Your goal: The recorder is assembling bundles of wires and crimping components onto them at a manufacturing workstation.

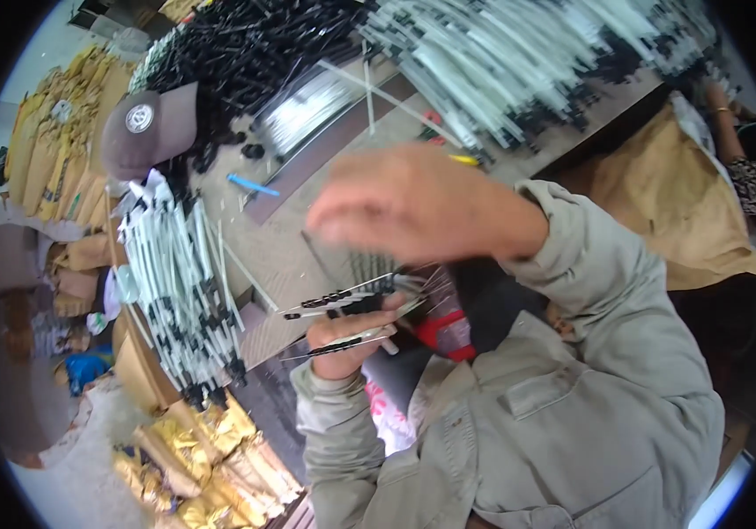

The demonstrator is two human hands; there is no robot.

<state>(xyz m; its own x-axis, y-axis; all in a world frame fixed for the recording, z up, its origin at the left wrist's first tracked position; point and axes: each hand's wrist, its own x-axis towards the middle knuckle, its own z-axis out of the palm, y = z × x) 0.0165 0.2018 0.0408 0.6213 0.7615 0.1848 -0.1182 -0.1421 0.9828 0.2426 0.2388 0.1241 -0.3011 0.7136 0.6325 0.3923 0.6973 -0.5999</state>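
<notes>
My left hand point(343, 346) is closed around several thin rods point(343, 301) with black sections and pale, clear-looking lengths. They stick out past the fingers to both sides, close to my body. Above them, my right hand point(400, 204) hangs over the bench, smeared by motion. Its fingers blur together, so whether it holds anything cannot be made out. Part of the rods' far end is hidden beneath the right hand and wrist. Beside the rods, near my lap, lies something red and clear point(450, 335).
Pale rods with black ends lie heaped at the back right point(501, 70) and bundled at the left point(186, 273). Black parts point(259, 40) pile up at the back. A cap point(162, 132), a blue tool point(253, 184) and brown sacking point(660, 198) are nearby. Another person's arm point(726, 128) shows at right.
</notes>
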